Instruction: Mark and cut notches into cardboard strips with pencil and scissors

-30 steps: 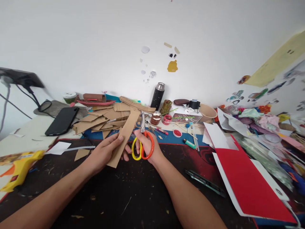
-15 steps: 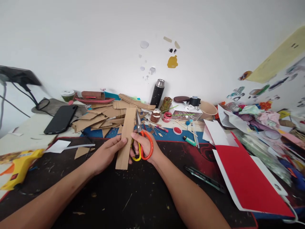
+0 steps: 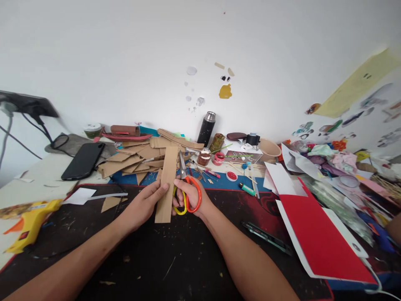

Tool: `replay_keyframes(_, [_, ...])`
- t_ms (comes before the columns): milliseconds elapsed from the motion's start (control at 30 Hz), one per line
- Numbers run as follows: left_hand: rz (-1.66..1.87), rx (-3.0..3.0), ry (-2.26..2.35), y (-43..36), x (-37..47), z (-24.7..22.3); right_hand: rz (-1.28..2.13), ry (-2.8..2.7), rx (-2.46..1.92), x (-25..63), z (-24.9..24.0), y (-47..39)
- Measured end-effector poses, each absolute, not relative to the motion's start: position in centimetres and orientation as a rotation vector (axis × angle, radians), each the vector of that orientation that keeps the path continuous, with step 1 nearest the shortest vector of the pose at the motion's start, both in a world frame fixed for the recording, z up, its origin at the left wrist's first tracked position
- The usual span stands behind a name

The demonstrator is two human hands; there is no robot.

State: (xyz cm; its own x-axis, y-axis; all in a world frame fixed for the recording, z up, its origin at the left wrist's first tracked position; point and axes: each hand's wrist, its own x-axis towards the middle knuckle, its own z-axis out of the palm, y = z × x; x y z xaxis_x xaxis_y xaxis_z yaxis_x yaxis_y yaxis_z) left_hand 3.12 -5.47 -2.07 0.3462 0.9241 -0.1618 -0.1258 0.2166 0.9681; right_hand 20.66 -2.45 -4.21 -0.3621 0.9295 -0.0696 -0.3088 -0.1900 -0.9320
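Upright in front of me is a long strip of cardboard [image 3: 168, 167], its left edge pinched between the thumb and fingers of my left hand [image 3: 149, 200]. My right hand [image 3: 198, 200] is closed round a pair of scissors [image 3: 193, 194] with one orange-red and one yellow handle loop. The scissor blades point away from me, just right of the strip, and look nearly closed. Fingers of my right hand reach close to the strip's right edge; whether they press on it I cannot tell. Beyond the strip lies a pile of cardboard scraps [image 3: 127, 161].
A yellow glue gun [image 3: 33, 223] and a black phone [image 3: 83, 161] lie at left. Behind stand a black flask [image 3: 206, 129] and small paint jars [image 3: 204, 156]. To the right are a utility knife [image 3: 266, 237] and red card [image 3: 326, 238]. Small scraps dot the dark mat [image 3: 184, 263].
The view has tilted up slightly and turned a little, so everything sits a bit lower. Both hands keep their hold on the cardboard strip and the scissors.
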Motion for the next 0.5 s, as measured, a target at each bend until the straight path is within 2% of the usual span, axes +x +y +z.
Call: replay_keyframes(500, [0.9, 1.13, 0.893, -5.25, 3.04, -2.39, 1.695, -1.129, -0.829, 20.6, -4.22, -2.57])
